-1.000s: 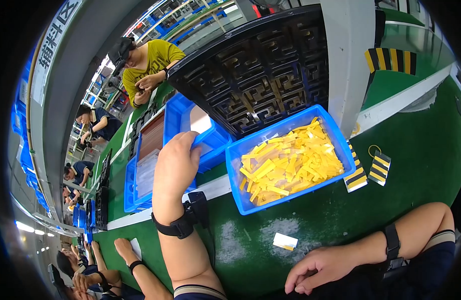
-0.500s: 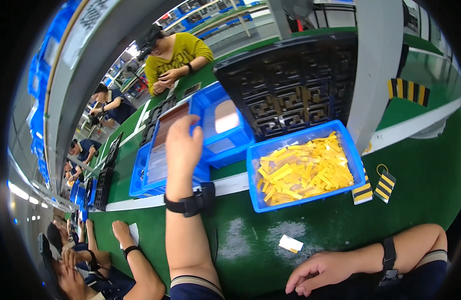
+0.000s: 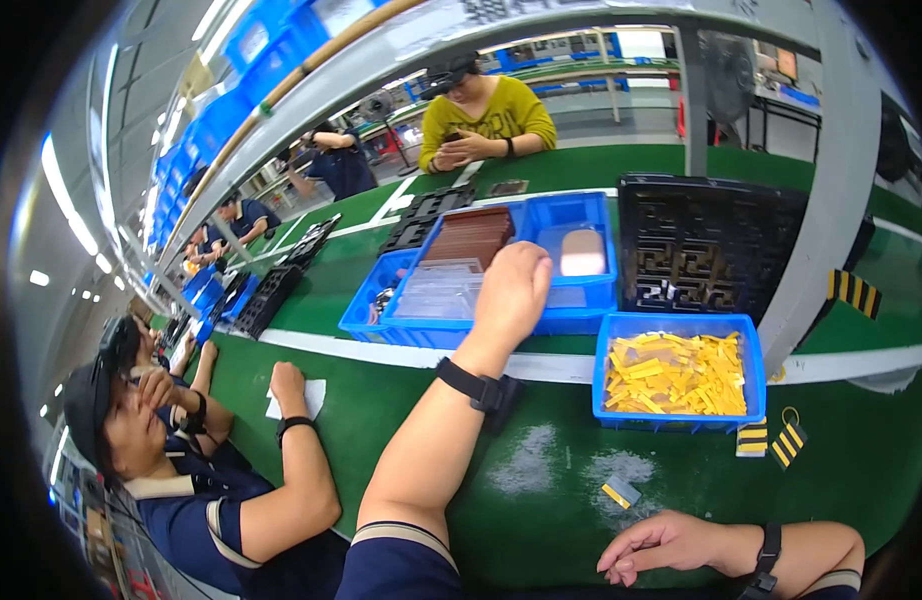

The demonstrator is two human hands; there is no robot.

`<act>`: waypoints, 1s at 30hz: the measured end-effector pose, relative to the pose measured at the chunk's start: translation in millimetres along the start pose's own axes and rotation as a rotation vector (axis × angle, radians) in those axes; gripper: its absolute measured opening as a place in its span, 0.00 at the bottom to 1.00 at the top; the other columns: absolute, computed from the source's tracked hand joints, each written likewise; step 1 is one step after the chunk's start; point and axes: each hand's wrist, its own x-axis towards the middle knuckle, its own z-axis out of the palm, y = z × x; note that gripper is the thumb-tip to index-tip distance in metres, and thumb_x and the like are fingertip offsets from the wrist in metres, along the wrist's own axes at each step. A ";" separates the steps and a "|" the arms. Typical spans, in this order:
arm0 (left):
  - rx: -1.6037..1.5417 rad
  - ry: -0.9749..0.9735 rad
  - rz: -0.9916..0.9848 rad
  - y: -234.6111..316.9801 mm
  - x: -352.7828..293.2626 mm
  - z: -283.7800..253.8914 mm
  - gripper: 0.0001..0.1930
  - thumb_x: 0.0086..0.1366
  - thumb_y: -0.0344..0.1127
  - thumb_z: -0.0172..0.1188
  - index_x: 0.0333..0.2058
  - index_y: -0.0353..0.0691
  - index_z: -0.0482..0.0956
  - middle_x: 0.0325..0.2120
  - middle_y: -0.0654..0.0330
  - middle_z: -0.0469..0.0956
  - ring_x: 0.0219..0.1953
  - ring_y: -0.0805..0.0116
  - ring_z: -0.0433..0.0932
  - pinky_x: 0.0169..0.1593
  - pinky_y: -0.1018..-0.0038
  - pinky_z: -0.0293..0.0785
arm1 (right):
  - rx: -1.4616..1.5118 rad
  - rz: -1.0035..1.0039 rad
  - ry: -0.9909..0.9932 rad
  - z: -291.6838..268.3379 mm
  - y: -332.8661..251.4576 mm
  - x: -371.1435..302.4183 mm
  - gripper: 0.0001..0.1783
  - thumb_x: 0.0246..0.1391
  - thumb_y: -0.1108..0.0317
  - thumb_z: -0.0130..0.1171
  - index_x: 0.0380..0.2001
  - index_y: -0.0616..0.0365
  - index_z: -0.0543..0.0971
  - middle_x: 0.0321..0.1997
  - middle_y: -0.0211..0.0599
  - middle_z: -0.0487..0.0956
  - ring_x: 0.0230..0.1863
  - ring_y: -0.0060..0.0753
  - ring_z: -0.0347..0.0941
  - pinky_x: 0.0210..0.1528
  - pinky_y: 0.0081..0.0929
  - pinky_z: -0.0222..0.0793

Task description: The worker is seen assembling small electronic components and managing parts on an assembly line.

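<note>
My left hand (image 3: 518, 290) is stretched forward over blue bins, at the border between two compartments. Its fingers are curled down; their tips, and anything in them, are hidden. Beside it, one bin (image 3: 366, 330) holds brown sheets (image 3: 471, 237) stacked on edge and clear plastic pieces (image 3: 436, 292). The other bin (image 3: 609, 240) has a pale, rounded flat piece (image 3: 582, 252) inside. My right hand (image 3: 661, 545) rests near the front edge, fingers loosely bent and apart, holding nothing. Just beyond it lies a small grey piece with a yellow strip (image 3: 621, 492).
A blue bin (image 3: 678, 420) of yellow strips (image 3: 676, 375) stands right of centre, before a black moulded tray (image 3: 711, 245) leaning upright. A grey post (image 3: 831, 190) rises at the right. Striped tags (image 3: 789, 440) lie nearby. Co-workers sit at the left and across the green table (image 3: 401, 400).
The view has swung up and to the left. My left hand has gone from raised with its thumb apart to curled over the bins. My right hand keeps resting on the table.
</note>
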 end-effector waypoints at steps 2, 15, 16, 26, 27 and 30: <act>0.074 0.088 0.072 -4.0 -15.4 3.6 0.14 0.56 0.37 0.55 0.38 0.34 0.72 0.42 0.48 0.71 0.46 0.49 0.69 0.49 0.61 0.66 | 0.006 -0.024 0.021 0.2 -0.2 0.1 0.14 0.57 0.70 0.50 0.45 0.63 0.73 0.34 0.32 0.76 0.35 0.18 0.70 0.41 0.16 0.65; 0.185 0.015 -0.048 7.4 -36.9 0.0 0.27 0.52 0.45 0.60 0.47 0.37 0.65 0.49 0.49 0.65 0.46 0.49 0.69 0.48 0.62 0.67 | -0.008 -0.011 0.070 -0.5 0.6 0.4 0.13 0.56 0.71 0.51 0.44 0.64 0.74 0.35 0.36 0.77 0.36 0.20 0.72 0.40 0.17 0.67; 0.183 0.010 -0.057 7.7 -37.6 -1.0 0.27 0.52 0.44 0.60 0.47 0.37 0.65 0.49 0.50 0.65 0.46 0.49 0.70 0.47 0.62 0.68 | -0.019 -0.017 0.067 -1.6 0.9 0.8 0.13 0.56 0.71 0.51 0.44 0.64 0.74 0.35 0.36 0.77 0.35 0.20 0.72 0.40 0.17 0.67; 0.199 0.093 -0.013 6.2 -38.9 4.1 0.26 0.51 0.43 0.61 0.46 0.38 0.66 0.47 0.52 0.67 0.43 0.51 0.71 0.44 0.62 0.68 | -0.038 -0.015 0.094 2.2 1.1 -0.6 0.12 0.56 0.72 0.51 0.43 0.64 0.74 0.35 0.35 0.77 0.35 0.20 0.72 0.40 0.17 0.67; 0.202 0.097 -0.029 8.4 -37.0 5.6 0.25 0.50 0.42 0.61 0.45 0.39 0.66 0.46 0.53 0.67 0.42 0.51 0.71 0.44 0.62 0.68 | -0.034 -0.010 0.094 2.5 0.1 -0.1 0.12 0.56 0.72 0.51 0.43 0.64 0.74 0.35 0.35 0.77 0.35 0.20 0.72 0.40 0.17 0.67; 0.204 0.107 -0.049 9.4 -36.9 5.8 0.24 0.50 0.41 0.61 0.44 0.39 0.67 0.45 0.54 0.68 0.42 0.52 0.71 0.43 0.63 0.69 | -0.046 -0.011 0.101 3.8 -3.2 -1.2 0.12 0.56 0.72 0.52 0.43 0.64 0.75 0.34 0.35 0.77 0.35 0.19 0.72 0.39 0.17 0.67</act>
